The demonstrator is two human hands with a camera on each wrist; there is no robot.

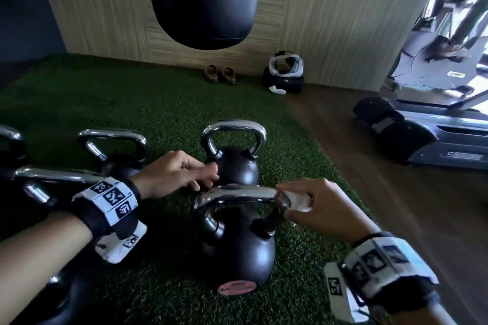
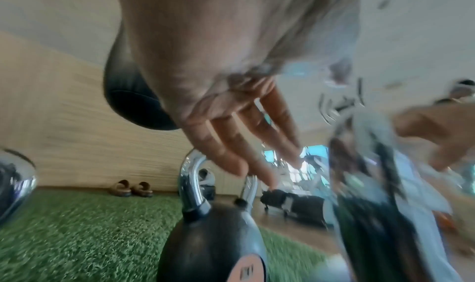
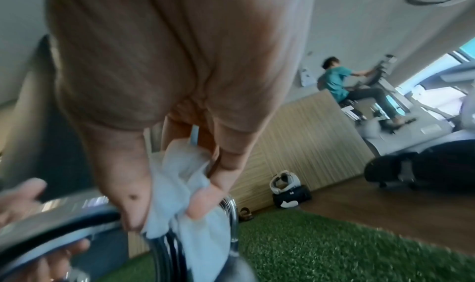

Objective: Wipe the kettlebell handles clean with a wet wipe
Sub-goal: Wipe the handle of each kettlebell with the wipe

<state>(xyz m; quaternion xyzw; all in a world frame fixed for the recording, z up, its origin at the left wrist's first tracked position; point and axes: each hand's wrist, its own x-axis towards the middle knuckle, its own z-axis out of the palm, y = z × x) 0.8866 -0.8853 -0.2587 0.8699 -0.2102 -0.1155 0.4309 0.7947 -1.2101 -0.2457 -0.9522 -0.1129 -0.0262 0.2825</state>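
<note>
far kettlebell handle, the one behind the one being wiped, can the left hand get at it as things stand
Probably yes. The left hand holds nothing, its fingers loose just before the far kettlebell, whose handle stands upright and uncovered. The right hand with the wipe stays clear.

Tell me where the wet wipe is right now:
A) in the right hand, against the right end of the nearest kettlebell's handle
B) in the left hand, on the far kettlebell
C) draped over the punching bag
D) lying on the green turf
A: the right hand pinches the white wet wipe against the right end of the nearest kettlebell's chrome handle; the right wrist view shows the same grip, while the left hand holds no wipe.
</note>
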